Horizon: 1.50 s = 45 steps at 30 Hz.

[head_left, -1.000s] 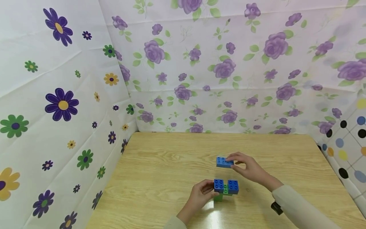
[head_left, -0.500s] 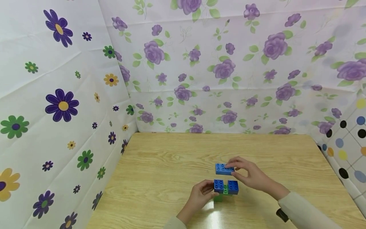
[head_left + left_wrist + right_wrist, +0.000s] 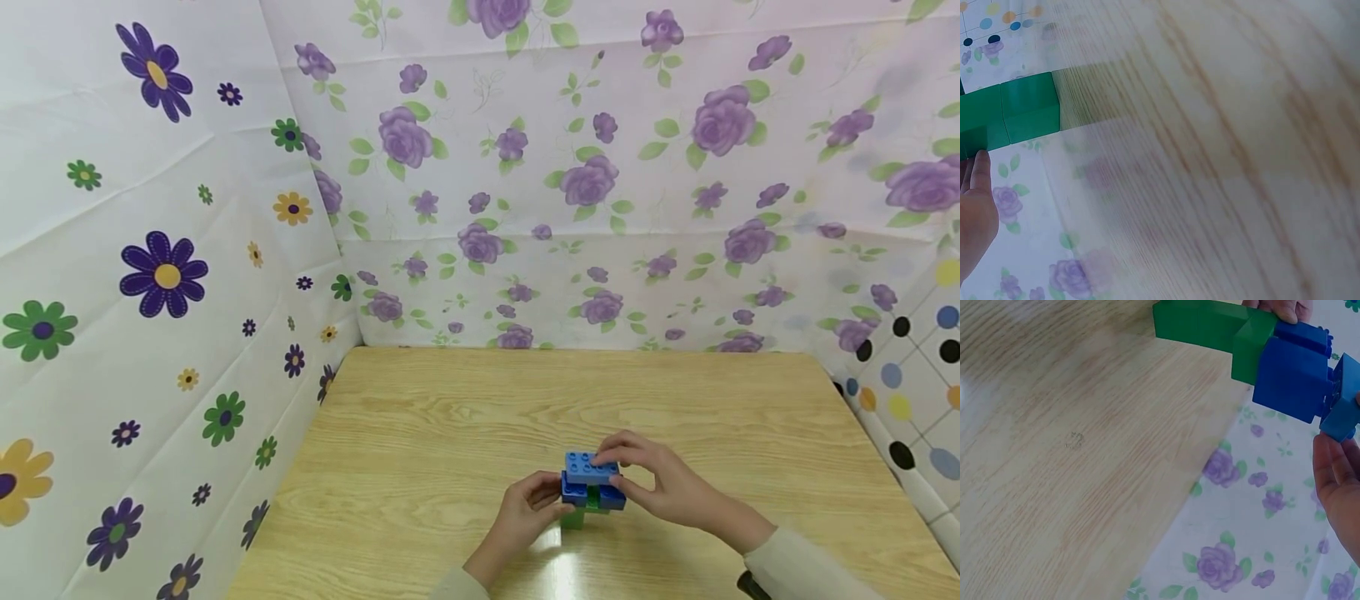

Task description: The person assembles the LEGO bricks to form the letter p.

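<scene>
My right hand [image 3: 663, 487] pinches a lighter blue toy building brick [image 3: 585, 467] with rows of studs, thumb at the near side and fingers at the far side. That brick sits right over two dark blue bricks, seen edge-on in the right wrist view as a dark blue brick [image 3: 1291, 378] with its studs close under the lighter one [image 3: 1342, 403]. Green bricks [image 3: 1204, 326] form the stack's lower part, standing on the table. My left hand [image 3: 521, 510] grips the stack's left side at a dark blue brick [image 3: 573, 493]. In the left wrist view the green bricks [image 3: 1029, 109] rise beside its fingers.
The wood-grain table [image 3: 420, 417] carries the stack near its front. Flowered cloth [image 3: 480, 167] hangs behind it, daisy-print cloth [image 3: 165, 350] along the left and dotted cloth [image 3: 900, 400] on the right.
My right hand has brought the lighter blue brick toward me and down, from behind the stack to right over the dark blue bricks. The left hand and the stack stay in place.
</scene>
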Each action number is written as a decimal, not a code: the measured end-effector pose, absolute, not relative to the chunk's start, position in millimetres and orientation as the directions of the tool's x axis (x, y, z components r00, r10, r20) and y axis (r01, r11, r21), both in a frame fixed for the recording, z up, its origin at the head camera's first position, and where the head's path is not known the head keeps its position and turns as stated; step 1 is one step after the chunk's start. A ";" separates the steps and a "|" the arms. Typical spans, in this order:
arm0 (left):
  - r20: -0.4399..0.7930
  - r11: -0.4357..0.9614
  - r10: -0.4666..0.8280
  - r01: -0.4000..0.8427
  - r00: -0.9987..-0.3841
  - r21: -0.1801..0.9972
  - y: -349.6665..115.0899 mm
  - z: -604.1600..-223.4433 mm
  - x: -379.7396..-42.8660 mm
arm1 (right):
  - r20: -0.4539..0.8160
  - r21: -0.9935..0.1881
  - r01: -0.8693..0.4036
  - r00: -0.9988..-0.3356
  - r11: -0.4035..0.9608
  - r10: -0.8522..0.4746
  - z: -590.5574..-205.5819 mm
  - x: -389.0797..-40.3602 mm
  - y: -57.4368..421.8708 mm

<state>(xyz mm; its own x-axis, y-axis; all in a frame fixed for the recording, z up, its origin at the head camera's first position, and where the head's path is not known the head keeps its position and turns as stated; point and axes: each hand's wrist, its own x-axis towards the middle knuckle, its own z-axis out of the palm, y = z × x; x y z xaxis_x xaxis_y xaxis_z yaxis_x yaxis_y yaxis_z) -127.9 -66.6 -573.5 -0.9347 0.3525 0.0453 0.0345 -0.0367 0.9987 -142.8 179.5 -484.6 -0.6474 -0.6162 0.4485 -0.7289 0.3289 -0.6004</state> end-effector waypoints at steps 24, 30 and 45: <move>0.027 -0.021 0.353 0.021 -0.935 1.000 -66.3 -570.3 -127.7 | 0.447 -0.590 -0.749 -0.615 0.303 -0.650 -486.8 -133.2 174.1; 0.030 -0.022 0.358 0.023 -0.933 0.999 -66.4 -570.9 -127.9 | 0.444 -0.563 -0.758 -0.613 0.328 -0.653 -488.8 -132.2 175.0; 0.033 -0.010 0.347 0.031 -0.937 0.999 -67.0 -572.5 -127.7 | 0.490 -0.430 -0.804 -0.590 0.411 -0.641 -491.2 -126.9 171.4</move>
<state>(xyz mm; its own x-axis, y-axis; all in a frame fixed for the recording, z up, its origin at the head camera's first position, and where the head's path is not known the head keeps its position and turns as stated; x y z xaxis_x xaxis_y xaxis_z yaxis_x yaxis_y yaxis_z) -127.7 -67.0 -572.5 -0.9374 0.3467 0.0326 0.0310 -0.0101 0.9995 -126.9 171.4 -491.2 -0.5905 -0.6409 0.4905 -0.8036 0.4110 -0.4304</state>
